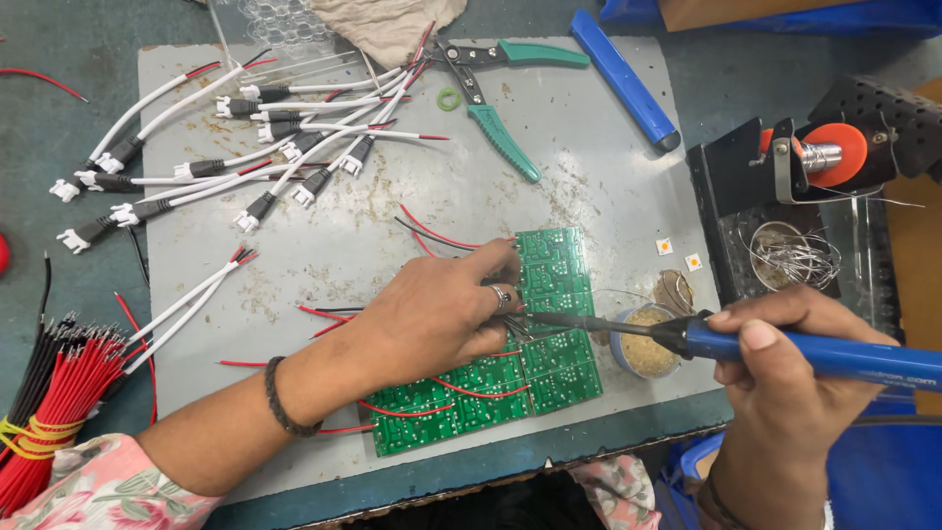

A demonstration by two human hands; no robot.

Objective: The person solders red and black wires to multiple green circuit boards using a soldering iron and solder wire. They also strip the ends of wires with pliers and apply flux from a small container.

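Observation:
My left hand (432,314) rests on a panel of green circuit boards (551,270) lying on a grey work mat (589,167), its fingers pinching thin red and black wires against the board. My right hand (785,383) grips a blue-handled soldering iron (814,348), whose dark tip reaches left to the spot by my left fingertips. Loose red wires (446,238) trail from under the left hand across the boards.
White cables with black connectors (265,147) lie at the mat's upper left. A bundle of red and black wires (54,402) sits far left. Green-handled pliers (496,118) and a blue tool (623,79) lie at the top. A small flux tin (643,348) and a soldering stand (824,157) are at right.

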